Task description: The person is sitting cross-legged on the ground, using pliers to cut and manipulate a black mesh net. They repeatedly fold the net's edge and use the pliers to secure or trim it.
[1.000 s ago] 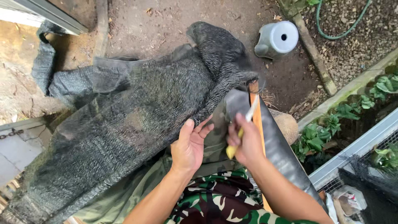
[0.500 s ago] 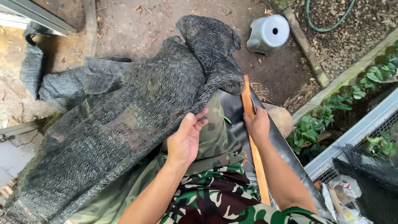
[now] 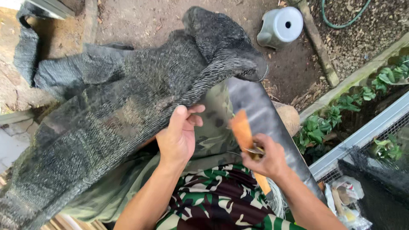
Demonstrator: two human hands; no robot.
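Observation:
A large sheet of black mesh netting (image 3: pixel 110 110) is draped over my lap and trails onto the dirt ground. My left hand (image 3: pixel 179 136) grips the netting's lower edge, thumb on top. My right hand (image 3: pixel 266 159) is closed around a flat orange stick (image 3: pixel 243 132) together with a small metal piece, just right of the left hand. The stick's lower end pokes out below the fist. A long black plastic strip (image 3: pixel 264 115) runs diagonally under the right hand. I wear camouflage clothing (image 3: pixel 213 200).
A grey upturned watering can (image 3: pixel 281 25) lies on the dirt at the top right, with a green hose (image 3: pixel 341 23) beyond a wooden border. Leafy plants (image 3: pixel 341 110) and a metal-framed mesh cage (image 3: pixel 375 136) line the right side. A concrete slab sits at the left.
My right hand drew back toward my body, sliding down the orange stick. My left hand shifted its hold on the netting's edge. The view moved in closer.

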